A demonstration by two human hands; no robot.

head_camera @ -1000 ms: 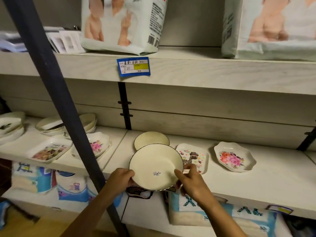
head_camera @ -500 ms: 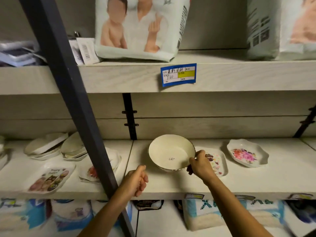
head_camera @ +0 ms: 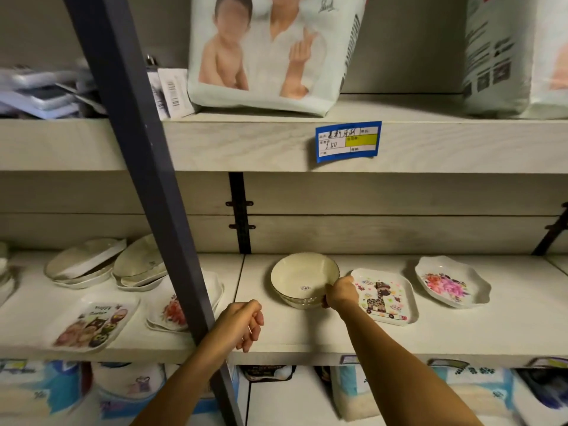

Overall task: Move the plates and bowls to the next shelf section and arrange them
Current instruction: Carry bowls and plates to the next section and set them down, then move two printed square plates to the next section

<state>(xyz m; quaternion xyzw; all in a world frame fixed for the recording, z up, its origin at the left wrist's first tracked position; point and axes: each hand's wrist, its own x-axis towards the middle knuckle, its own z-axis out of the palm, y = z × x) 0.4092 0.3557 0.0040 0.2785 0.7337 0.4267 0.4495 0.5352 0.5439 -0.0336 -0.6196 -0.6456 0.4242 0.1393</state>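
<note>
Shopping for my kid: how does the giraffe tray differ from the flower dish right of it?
The giraffe tray is a rounded rectangle with a smooth rim; the flower dish has a wavy edge. The tray shows a cartoon giraffe, the dish pink blooms. The tray lies beside the cream bowl that the right hand grips; the dish lies farther off. Both are white and lie flat.
</note>
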